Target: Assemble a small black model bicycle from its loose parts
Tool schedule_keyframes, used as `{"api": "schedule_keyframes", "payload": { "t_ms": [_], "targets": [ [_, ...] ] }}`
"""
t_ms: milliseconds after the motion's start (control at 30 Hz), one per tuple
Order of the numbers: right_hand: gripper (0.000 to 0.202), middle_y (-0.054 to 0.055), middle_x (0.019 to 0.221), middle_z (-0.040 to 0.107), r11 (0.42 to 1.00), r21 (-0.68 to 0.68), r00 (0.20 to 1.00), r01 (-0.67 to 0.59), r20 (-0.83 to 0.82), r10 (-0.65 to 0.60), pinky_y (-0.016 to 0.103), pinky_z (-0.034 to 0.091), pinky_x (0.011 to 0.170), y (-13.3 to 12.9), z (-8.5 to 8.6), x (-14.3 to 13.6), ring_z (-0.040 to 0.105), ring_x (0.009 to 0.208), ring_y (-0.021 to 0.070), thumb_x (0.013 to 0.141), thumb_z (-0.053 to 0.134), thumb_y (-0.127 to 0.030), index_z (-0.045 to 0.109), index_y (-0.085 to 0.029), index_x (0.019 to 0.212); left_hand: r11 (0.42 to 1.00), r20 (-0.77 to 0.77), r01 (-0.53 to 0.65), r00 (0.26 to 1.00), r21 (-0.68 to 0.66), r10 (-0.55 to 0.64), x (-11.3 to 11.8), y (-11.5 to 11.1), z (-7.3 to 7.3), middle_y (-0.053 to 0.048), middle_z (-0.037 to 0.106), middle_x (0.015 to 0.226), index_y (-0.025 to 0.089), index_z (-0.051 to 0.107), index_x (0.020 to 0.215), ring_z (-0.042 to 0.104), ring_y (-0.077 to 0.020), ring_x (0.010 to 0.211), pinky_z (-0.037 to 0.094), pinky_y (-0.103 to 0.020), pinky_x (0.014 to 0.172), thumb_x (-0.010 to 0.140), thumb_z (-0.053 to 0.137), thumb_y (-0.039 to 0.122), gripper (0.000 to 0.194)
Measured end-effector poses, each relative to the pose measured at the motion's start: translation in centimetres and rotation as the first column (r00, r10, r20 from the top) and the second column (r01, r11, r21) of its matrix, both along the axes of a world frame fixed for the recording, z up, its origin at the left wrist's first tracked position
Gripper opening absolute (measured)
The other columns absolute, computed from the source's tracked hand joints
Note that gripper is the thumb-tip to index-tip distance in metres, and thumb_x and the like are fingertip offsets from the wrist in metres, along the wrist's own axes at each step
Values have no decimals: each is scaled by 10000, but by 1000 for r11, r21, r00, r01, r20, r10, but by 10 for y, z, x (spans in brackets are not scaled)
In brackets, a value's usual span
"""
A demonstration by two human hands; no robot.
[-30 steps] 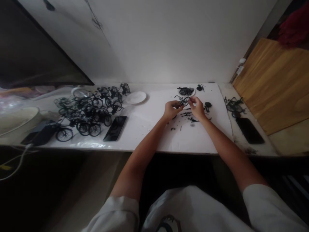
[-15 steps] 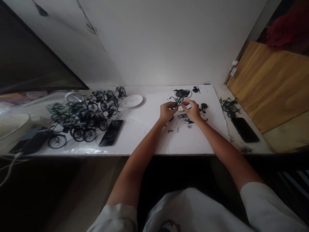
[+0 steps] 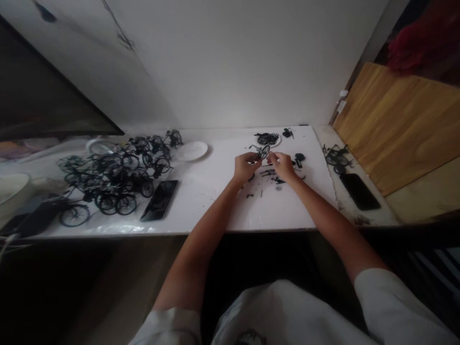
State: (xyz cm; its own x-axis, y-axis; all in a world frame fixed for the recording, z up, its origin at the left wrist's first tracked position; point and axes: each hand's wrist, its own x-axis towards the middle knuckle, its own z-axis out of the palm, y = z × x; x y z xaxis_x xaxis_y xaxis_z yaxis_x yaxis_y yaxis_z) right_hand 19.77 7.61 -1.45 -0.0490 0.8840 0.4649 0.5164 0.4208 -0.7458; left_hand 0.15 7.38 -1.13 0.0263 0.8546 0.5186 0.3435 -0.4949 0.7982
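Note:
My left hand [image 3: 246, 166] is closed around a small dark model bicycle [image 3: 264, 152], held just above the white board [image 3: 230, 201]. One spoked wheel of it points up between my hands. My right hand [image 3: 283, 166] is pinched close to that wheel, and whatever its fingertips hold is too small to make out. Below and beside my hands lie loose black bicycle parts [image 3: 281, 179] and tiny pieces. Behind them, a white plate heaped with dark parts [image 3: 268, 138] stands near the wall.
Several finished-looking model bicycles [image 3: 118, 179] crowd the left side. A phone [image 3: 160, 200] lies beside them, with a white plate [image 3: 193, 151] behind. At right are another small bicycle [image 3: 337, 155], a second phone [image 3: 360, 191] and a leaning wooden panel [image 3: 402, 129].
The whole view has shifted slightly, so most things sit a little further left. My right fingers have drawn in and curled more beside the wheel. My left hand keeps its hold.

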Motion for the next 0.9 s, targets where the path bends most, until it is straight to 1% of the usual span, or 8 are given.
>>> {"api": "schedule_keyframes", "payload": {
  "t_ms": [133, 200, 400, 467, 567, 633, 800, 900],
  "targets": [
    [413, 84, 916, 818, 996, 88, 999, 31, -18, -29, 379, 556, 869, 0, -1, -2, 744, 877, 257, 999, 630, -618, 740, -230, 905, 1000, -3, -10, 1000, -1, 10, 0, 2, -1, -39, 760, 766, 148, 805, 834, 658, -167, 709, 515, -275, 711, 788, 791, 326, 184],
    [402, 87, 914, 816, 994, 96, 999, 43, -26, -41, 381, 563, 870, 0, -1, -3, 740, 856, 254, 980, 655, -617, 735, -230, 905, 1000, -1, -5, 1000, 1, 5, -1, 3, -3, -43, 777, 791, 151, 820, 860, 677, -174, 727, 526, -278, 723, 782, 792, 328, 196],
    [541, 74, 819, 795, 999, -34, 999, -27, -32, 26, 375, 547, 838, -2, -1, -2, 737, 809, 246, 1073, 459, -645, 719, -236, 833, 999, -11, 4, 1000, 39, -4, -2, 5, -6, -49, 783, 781, 148, 830, 847, 674, -171, 712, 518, -272, 693, 779, 788, 334, 202],
    [523, 79, 861, 799, 1000, -2, 999, -18, -41, 18, 381, 547, 853, -1, -2, -2, 733, 834, 248, 1059, 470, -661, 706, -240, 856, 999, -12, -1, 1000, 47, 2, -2, 6, -6, -51, 788, 788, 147, 833, 856, 675, -171, 715, 519, -273, 694, 783, 790, 332, 204],
    [425, 86, 909, 792, 995, 92, 999, 27, -49, -23, 386, 554, 862, 1, -2, -3, 717, 855, 250, 979, 608, -656, 671, -245, 888, 999, -8, -7, 1000, 52, 8, -2, 7, -7, -51, 794, 794, 150, 837, 866, 676, -169, 714, 517, -272, 693, 784, 795, 328, 200],
    [401, 86, 888, 779, 992, 120, 999, 34, -44, -29, 390, 550, 851, 2, -2, -3, 706, 832, 250, 955, 640, -640, 652, -248, 874, 999, -1, 0, 1000, 52, 0, -2, 7, -6, -52, 799, 802, 152, 841, 882, 682, -171, 718, 524, -272, 697, 785, 796, 325, 204],
    [520, 85, 847, 785, 999, 22, 1000, -29, 9, 29, 397, 528, 842, 0, 0, -1, 707, 809, 248, 1070, 458, -647, 663, -246, 811, 998, -9, 9, 1000, 59, -8, -2, 8, -8, -50, 800, 803, 159, 833, 873, 695, -175, 728, 541, -277, 714, 781, 798, 309, 179],
    [511, 95, 905, 793, 999, 38, 1000, -16, -2, 16, 403, 543, 870, -1, 0, -1, 710, 855, 255, 1041, 504, -695, 673, -245, 867, 997, -41, -13, 999, 77, 16, -4, 10, -10, -48, 796, 792, 159, 833, 881, 695, -174, 722, 542, -281, 715, 792, 791, 296, 168]
  ]
}}
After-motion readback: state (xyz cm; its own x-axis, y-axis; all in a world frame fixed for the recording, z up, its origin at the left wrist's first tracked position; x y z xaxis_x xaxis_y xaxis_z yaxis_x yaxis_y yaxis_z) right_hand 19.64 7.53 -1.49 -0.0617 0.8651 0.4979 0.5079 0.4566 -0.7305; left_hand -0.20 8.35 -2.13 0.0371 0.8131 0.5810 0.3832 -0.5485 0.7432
